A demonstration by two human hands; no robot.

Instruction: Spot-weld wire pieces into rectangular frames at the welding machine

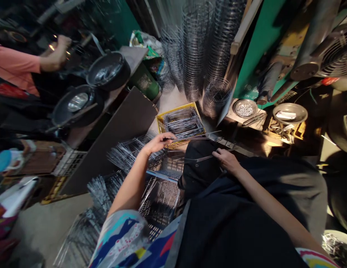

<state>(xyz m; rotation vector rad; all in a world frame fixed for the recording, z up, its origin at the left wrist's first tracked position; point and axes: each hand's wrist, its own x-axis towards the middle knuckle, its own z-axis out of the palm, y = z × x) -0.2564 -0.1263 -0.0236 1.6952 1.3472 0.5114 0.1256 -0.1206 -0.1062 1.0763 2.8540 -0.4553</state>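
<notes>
My left hand (160, 143) is closed around thin metal wire pieces (194, 138) whose ends stick out to the right. Lower and to the right, my right hand (227, 160) pinches more wire pieces (202, 159), which reach left over my dark-clad knee. Just beyond the hands sits a yellow plastic basket (159, 123) filled with bent rectangular wire frames (182, 122). A heap of similar wire frames (128, 152) lies left of my left hand. Below it, a perforated crate (169, 190) holds more wire parts.
Tall stacks of wire rings (194, 52) stand at the back. On the right are a green machine (251, 80), a bowl of small metal parts (245, 109) and a round dish (290, 113). A dark board (112, 145) leans at left, near another person's arm (54, 59) and black pans (109, 70).
</notes>
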